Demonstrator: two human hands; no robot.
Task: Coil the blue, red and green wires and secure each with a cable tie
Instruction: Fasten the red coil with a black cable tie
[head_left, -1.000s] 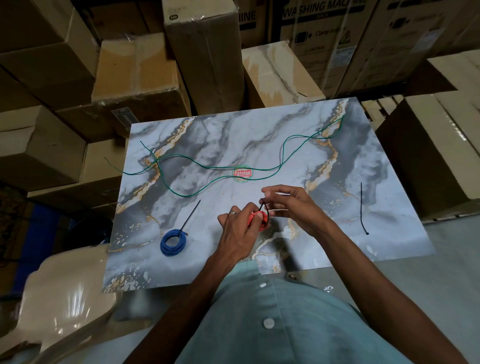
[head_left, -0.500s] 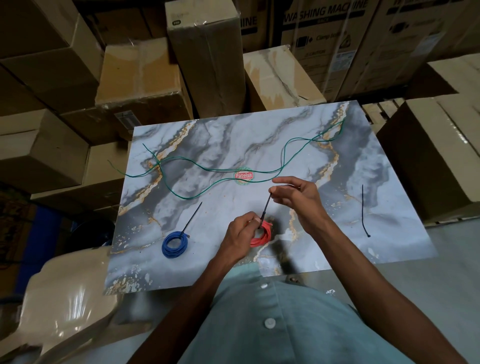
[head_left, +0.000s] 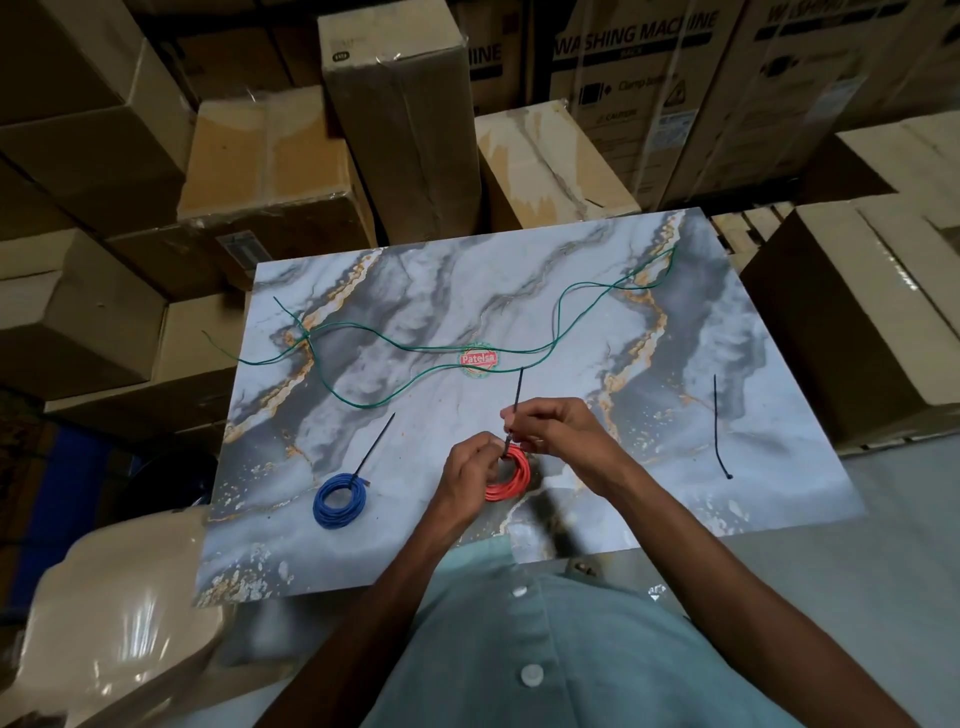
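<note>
A red wire coil (head_left: 511, 475) lies near the front middle of the marble board (head_left: 415, 291). My left hand (head_left: 467, 475) grips its left side. My right hand (head_left: 553, 428) pinches the black cable tie (head_left: 518, 389) looped on the coil, the tail sticking up and away. At the front left sits a blue wire coil (head_left: 338, 500) bound by a black tie (head_left: 375, 444) with a long tail. The green wire (head_left: 415, 353) sprawls loose across the board's far half. A spare black cable tie (head_left: 719, 426) lies on the right.
Cardboard boxes (head_left: 400, 130) stack closely around the board at the back, left and right. A pale plastic chair (head_left: 104, 613) stands at the front left. A red and green sticker (head_left: 478, 358) marks the board's middle.
My right hand has slid back down the tie's tail toward the red coil, and more of the tail now sticks out beyond my fingers. My left hand stays on the coil.
</note>
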